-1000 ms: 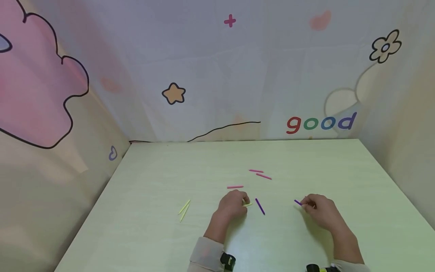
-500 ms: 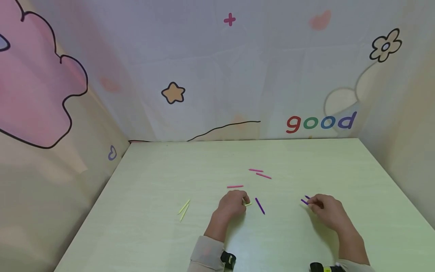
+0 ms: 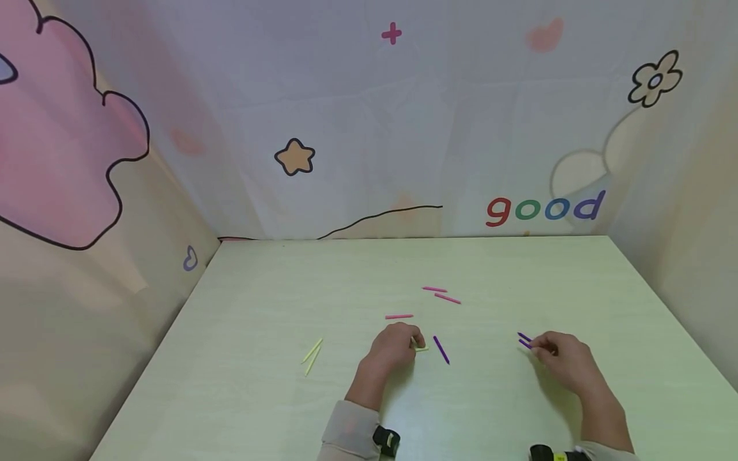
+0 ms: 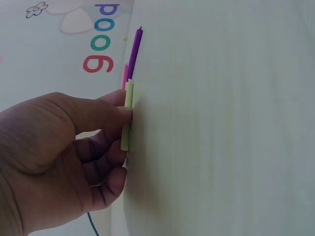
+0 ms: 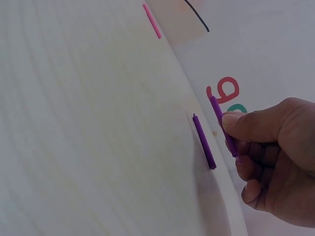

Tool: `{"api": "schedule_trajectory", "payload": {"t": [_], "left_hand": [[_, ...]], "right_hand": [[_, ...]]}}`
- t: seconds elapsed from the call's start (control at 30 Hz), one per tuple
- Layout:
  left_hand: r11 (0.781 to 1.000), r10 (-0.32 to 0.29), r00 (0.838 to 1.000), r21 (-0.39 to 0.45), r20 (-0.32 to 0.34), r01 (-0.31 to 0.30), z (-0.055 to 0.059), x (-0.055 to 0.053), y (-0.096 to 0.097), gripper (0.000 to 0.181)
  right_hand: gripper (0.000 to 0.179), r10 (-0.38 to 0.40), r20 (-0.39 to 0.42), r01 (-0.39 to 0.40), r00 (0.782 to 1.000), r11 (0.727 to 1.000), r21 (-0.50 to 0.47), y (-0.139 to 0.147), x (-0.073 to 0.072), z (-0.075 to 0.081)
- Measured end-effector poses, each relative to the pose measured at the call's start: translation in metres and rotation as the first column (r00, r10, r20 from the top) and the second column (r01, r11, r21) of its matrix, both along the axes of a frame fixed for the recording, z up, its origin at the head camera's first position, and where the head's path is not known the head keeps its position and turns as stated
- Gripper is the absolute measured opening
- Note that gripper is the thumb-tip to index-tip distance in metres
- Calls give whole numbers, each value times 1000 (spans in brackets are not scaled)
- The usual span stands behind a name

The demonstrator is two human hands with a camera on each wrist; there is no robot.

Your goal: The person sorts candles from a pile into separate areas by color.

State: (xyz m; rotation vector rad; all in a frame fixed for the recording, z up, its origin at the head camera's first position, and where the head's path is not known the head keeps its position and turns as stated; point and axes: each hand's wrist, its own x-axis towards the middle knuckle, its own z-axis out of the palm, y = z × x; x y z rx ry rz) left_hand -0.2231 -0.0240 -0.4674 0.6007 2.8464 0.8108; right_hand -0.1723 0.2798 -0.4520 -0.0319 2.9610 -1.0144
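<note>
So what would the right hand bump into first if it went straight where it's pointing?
Most likely the loose purple stick lying on the table just ahead of the right hand. It's hard to judge how high the hand is, though, so it might pass over.

Pink sticks (image 3: 399,317), yellow sticks (image 3: 312,351) and purple sticks (image 3: 441,350) lie on the pale table (image 3: 230,403).
</note>
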Motion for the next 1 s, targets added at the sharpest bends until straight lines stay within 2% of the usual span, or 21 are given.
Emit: {"api": "schedule_trajectory", "payload": {"t": [0.37,0.73,1.0], "left_hand": [[999,40,999,33,32,-41,3,3,-8,15],[999,39,998,34,50,-41,3,3,-9,13],[999,23,999,31,32,-24,5,4,-9,12]], "right_hand": [[10,-33,-5,33,999,999,23,15,3,-4],[8,-31,47,29,998,998,46,17,2,-7],[6,-35,56,33,998,999,36,17,1,-9]]}}
